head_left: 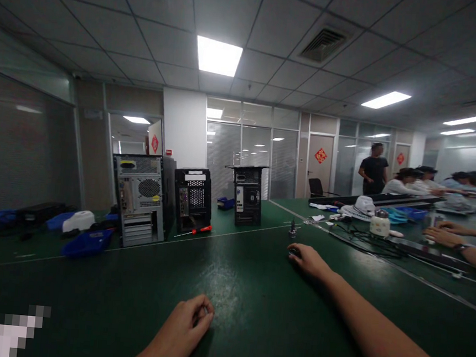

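Observation:
My left hand (187, 325) rests on the green tabletop (229, 280) at the lower middle, its fingers curled together. A small glint shows at its fingertips, but I cannot make out what it is. Farther forward and to the right, my right hand (309, 260) lies on the table with thumb and fingers closed around something small and dark, too small to name. Just beyond its fingertips stands a small metal piece with a thin dark upright tip (292, 231), apart from the hand.
Three computer cases (142, 203) stand at the back left, near a red-handled screwdriver (200, 229) and a blue tray (87, 243). At right lie cables (353, 238), a cream-coloured pot-like item (379, 224) and a co-worker's hands (445, 235). A person (374, 169) stands behind.

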`<act>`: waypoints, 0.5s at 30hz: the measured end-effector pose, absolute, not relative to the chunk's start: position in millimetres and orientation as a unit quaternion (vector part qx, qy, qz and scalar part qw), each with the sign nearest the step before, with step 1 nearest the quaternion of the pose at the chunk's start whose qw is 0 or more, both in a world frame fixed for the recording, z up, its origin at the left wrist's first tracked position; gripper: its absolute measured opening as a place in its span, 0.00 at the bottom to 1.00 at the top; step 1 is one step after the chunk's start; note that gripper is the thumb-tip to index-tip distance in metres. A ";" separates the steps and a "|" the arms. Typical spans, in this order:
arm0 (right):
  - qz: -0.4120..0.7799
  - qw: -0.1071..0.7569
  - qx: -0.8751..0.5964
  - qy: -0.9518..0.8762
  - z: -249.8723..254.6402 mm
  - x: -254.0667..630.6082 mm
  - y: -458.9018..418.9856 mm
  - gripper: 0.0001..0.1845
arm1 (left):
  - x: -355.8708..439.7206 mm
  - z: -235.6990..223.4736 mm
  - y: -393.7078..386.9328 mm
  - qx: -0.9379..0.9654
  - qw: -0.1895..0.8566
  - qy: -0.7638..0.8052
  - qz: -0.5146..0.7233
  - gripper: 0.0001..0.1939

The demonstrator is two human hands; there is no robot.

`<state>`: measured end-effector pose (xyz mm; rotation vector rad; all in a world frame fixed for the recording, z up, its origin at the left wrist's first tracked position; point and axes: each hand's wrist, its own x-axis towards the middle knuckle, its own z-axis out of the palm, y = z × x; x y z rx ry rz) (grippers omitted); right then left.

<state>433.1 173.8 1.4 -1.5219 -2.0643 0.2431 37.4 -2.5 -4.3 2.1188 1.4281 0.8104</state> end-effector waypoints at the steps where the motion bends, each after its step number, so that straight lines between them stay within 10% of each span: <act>1: 0.085 0.273 -0.551 -0.784 5.3 420.2 167.3 0.22 | 37.4 -4.6 -2.2 0.770 0.228 0.518 0.295 0.16; 15: 0.072 0.175 -0.237 -0.953 16.1 239.0 38.5 0.29 | 37.5 4.9 -7.0 0.775 0.241 0.501 0.300 0.22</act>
